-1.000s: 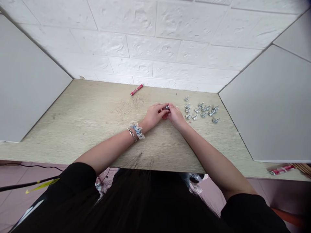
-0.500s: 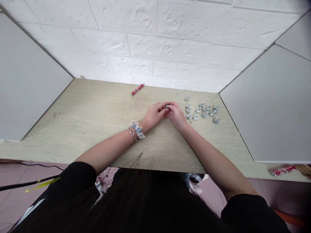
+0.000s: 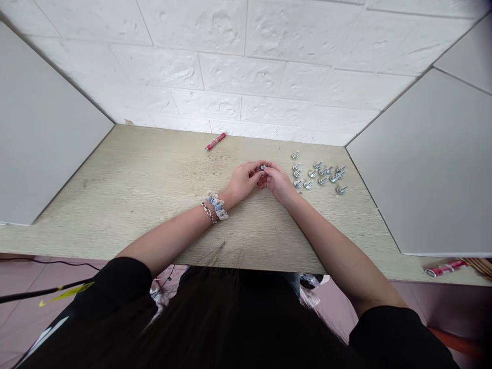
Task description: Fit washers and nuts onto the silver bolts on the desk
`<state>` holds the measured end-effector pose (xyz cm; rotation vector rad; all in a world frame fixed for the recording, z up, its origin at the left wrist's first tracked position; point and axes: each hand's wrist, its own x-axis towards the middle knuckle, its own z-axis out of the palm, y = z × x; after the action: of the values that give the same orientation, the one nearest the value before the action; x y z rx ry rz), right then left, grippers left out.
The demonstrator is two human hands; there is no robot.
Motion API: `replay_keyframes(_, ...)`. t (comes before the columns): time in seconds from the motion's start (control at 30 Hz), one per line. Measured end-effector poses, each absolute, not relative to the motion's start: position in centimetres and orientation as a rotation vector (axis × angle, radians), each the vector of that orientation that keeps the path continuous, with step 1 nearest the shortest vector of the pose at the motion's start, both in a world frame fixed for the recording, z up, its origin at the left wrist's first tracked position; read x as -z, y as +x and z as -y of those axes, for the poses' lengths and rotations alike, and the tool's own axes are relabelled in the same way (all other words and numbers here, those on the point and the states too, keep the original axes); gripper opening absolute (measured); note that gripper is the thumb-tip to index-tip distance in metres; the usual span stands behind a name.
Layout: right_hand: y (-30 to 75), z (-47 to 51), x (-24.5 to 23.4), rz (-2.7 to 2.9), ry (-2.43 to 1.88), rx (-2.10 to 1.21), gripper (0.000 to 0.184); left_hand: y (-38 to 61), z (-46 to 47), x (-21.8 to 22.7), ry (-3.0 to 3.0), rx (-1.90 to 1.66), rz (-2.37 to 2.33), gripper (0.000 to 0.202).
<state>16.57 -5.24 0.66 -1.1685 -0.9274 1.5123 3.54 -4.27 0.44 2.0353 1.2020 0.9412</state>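
My left hand [image 3: 243, 180] and my right hand [image 3: 279, 182] meet over the middle of the table. Between their fingertips is a small silver metal bolt [image 3: 262, 167], mostly covered by the fingers. Both hands are closed on it, thumbs and fingers pinched together. Just right of my right hand, several similar silver bolts [image 3: 322, 181] with washers or wide flanges lie on the tabletop, some singly and some touching. A pale blue scrunchie [image 3: 217, 205] and a chain bracelet [image 3: 208, 212] circle my left wrist.
A red tube [image 3: 216, 141] lies near the white brick wall [image 3: 207, 77]. Grey panels flank the table [image 3: 154, 179] at left [image 3: 49, 133] and right [image 3: 430, 169]. Another red tube [image 3: 446, 268] and some thin brown sticks [image 3: 478, 267] rest at the right front edge.
Both hands stay together on the small bolt, and the fingers of my right hand have shifted slightly around it. The whole view has moved a little; the bolts on the table lie as before.
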Motion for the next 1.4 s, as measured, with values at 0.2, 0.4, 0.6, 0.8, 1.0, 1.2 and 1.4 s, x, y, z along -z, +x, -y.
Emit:
replay_keyframes(0.2, 16.4, 5.3, -0.8, 0.9, -1.164, -1.484, 0.004, 3.6, 4.2, -0.3, 2.049, -0.946, -1.192, 0.035)
replay_keyframes(0.4, 16.3, 4.9, 0.0, 0.924, -1.234, -1.466, 0.028, 3.5, 4.3, -0.3, 2.052, -0.943, -1.197, 0.034)
replay_keyframes(0.6, 16.6, 5.2, -0.5, 0.925, -1.158, -1.513, 0.008, 3.5, 4.1, -0.3, 1.994, -0.958, -1.209, 0.034)
replay_keyframes(0.8, 16.5, 5.5, -1.3, 0.853, -1.128, -1.514, 0.012, 3.5, 3.9, -0.2, 1.993, -0.943, -1.169, 0.035)
replay_keyframes(1.0, 16.4, 5.0, -0.5, 0.888, -1.193, -1.512, 0.029, 3.5, 4.3, -0.5, 2.027, -0.945, -1.173, 0.033)
replay_keyframes(1.2, 16.5, 5.0, -0.4, 0.945, -1.216, -1.528, 0.029, 3.5, 4.2, -0.5, 2.007, -0.942, -1.203, 0.032)
replay_keyframes(1.4, 16.4, 5.5, -1.1, 0.844, -1.134, -1.453, 0.03, 3.6, 4.0, -0.3, 1.975, -0.953, -1.199, 0.033)
